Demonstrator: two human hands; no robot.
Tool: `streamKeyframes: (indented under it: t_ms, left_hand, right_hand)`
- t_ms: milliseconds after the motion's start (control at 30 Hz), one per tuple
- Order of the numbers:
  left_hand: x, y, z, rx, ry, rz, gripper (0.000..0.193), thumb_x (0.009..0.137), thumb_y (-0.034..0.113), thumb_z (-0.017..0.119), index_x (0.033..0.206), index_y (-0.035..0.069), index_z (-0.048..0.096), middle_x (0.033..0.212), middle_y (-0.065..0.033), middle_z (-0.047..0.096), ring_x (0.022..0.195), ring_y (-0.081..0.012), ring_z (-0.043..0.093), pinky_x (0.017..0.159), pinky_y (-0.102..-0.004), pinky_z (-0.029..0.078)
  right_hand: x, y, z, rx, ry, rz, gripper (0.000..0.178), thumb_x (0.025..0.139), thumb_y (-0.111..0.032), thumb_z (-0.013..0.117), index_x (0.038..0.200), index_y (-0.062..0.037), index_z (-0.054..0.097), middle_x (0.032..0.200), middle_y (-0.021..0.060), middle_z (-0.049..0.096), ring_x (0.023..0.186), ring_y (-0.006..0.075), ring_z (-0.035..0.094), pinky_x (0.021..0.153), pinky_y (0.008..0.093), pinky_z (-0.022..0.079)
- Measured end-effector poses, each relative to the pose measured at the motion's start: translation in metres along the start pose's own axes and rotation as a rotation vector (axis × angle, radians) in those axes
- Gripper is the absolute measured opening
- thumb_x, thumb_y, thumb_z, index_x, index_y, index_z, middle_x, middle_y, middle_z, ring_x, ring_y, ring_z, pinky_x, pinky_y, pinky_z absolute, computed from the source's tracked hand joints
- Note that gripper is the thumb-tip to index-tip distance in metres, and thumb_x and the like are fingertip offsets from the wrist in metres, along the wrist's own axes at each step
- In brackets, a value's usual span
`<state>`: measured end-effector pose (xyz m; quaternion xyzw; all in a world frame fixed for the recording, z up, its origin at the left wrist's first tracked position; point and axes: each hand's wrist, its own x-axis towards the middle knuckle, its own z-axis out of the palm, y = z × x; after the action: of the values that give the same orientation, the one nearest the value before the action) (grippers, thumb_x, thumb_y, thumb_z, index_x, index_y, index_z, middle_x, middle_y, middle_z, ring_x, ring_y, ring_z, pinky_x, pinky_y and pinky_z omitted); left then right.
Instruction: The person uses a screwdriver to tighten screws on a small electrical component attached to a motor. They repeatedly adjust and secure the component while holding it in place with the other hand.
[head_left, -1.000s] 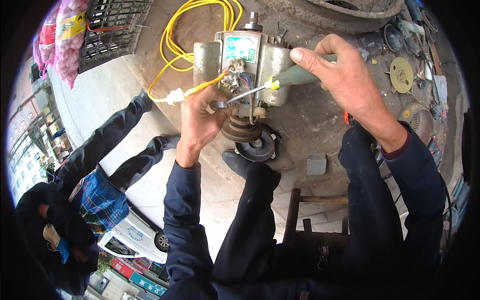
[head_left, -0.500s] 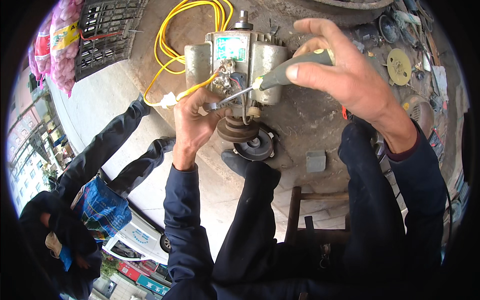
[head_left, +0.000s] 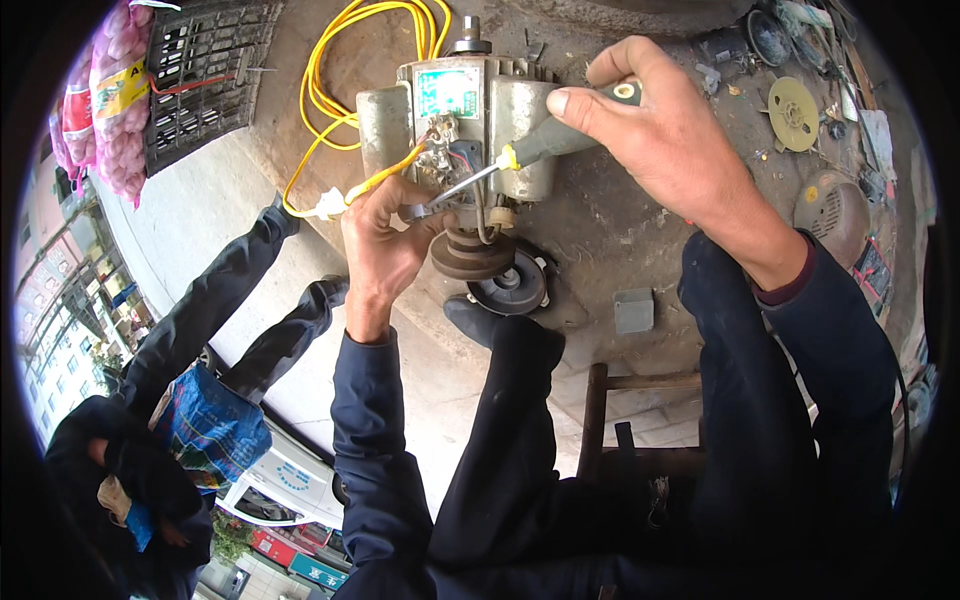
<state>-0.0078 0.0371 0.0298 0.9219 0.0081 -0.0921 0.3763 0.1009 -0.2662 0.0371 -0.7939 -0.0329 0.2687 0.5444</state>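
An electric motor [head_left: 480, 130] with two grey cylinders on its sides and a grooved pulley [head_left: 474, 254] at its near end stands on the ground before me. My right hand [head_left: 690, 160] grips the dark green handle of a screwdriver [head_left: 562, 138] from above, thumb along it. The shaft slants down left across the motor's open wiring area [head_left: 445, 158]. Its tip meets a small grey metal piece [head_left: 425, 210], which my left hand [head_left: 385, 245] pinches between thumb and fingers beside the motor. I cannot tell whether the tip sits in a screw.
A yellow cable [head_left: 325, 80] runs from the wiring to a loose coil at the far left. Below the pulley lies a black round cover [head_left: 510, 285]. A grey box [head_left: 633, 311] and a yellow spool [head_left: 793, 114] are to the right. Another person [head_left: 130, 480] stands at left.
My right hand has shifted a little left, its fingers now more curled round the handle and the thumb moved over it. My left hand keeps its pinch. The whole view has shifted slightly.
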Motion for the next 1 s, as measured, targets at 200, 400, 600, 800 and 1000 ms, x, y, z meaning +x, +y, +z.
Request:
streamKeyframes:
  t_ms: [200, 400, 600, 800, 1000]
  left_hand:
    - [-0.004, -0.004, 0.002, -0.05, -0.008, -0.038, 0.034, 0.074, 0.006, 0.099, 0.093, 0.002, 0.072, 0.092, -0.003, 0.075, 0.085, -0.0134, 0.066, 0.08, -0.0307, 0.054]
    - [-0.018, 0.007, 0.009, 0.072, 0.101, -0.033, 0.031, 0.086, 0.015, 0.094, 0.106, 0.003, 0.074, 0.104, -0.0053, 0.074, 0.093, -0.0167, 0.067, 0.081, -0.0304, 0.053]
    - [-0.034, 0.026, 0.042, 0.037, 0.355, -0.235, 0.044, 0.091, 0.009, 0.088, 0.127, 0.0, 0.066, 0.119, -0.0096, 0.071, 0.1, -0.0169, 0.069, 0.087, -0.03, 0.058]
    - [-0.035, 0.024, 0.047, -0.114, 0.405, -0.335, 0.049, 0.09, 0.004, 0.087, 0.131, -0.002, 0.062, 0.119, -0.0063, 0.07, 0.099, -0.0125, 0.067, 0.094, -0.0295, 0.057]
    - [-0.038, 0.023, 0.047, -0.214, 0.446, -0.326, 0.051, 0.089, 0.0, 0.087, 0.133, -0.002, 0.062, 0.118, -0.0065, 0.069, 0.1, -0.0133, 0.067, 0.093, -0.0286, 0.057]
  right_hand:
    - [0.007, -0.002, -0.01, 0.082, -0.016, -0.143, 0.053, 0.096, -0.044, 0.082, 0.104, 0.0065, 0.07, 0.081, 0.0122, 0.071, 0.073, 0.0179, 0.07, 0.066, 0.032, 0.057]
    - [0.035, -0.016, -0.048, 0.539, -0.157, 0.049, 0.025, 0.1, -0.025, 0.071, 0.103, -0.0006, 0.066, 0.082, 0.0039, 0.064, 0.065, 0.0131, 0.062, 0.059, 0.0278, 0.049]
    - [0.045, -0.027, 0.046, -0.019, -0.355, -0.296, 0.027, 0.103, -0.02, 0.066, 0.087, 0.0009, 0.07, 0.07, 0.0102, 0.065, 0.055, 0.0175, 0.066, 0.05, 0.0349, 0.052]
    - [0.042, -0.022, 0.112, -0.362, -0.393, -0.551, 0.01, 0.085, -0.002, 0.074, 0.087, 0.007, 0.078, 0.079, 0.0261, 0.075, 0.075, 0.0387, 0.079, 0.067, 0.0463, 0.065]
    - [0.051, -0.018, 0.114, -0.323, -0.458, -0.556, 0.015, 0.081, -0.007, 0.075, 0.086, 0.0066, 0.078, 0.08, 0.0282, 0.074, 0.077, 0.0433, 0.077, 0.068, 0.0493, 0.063]
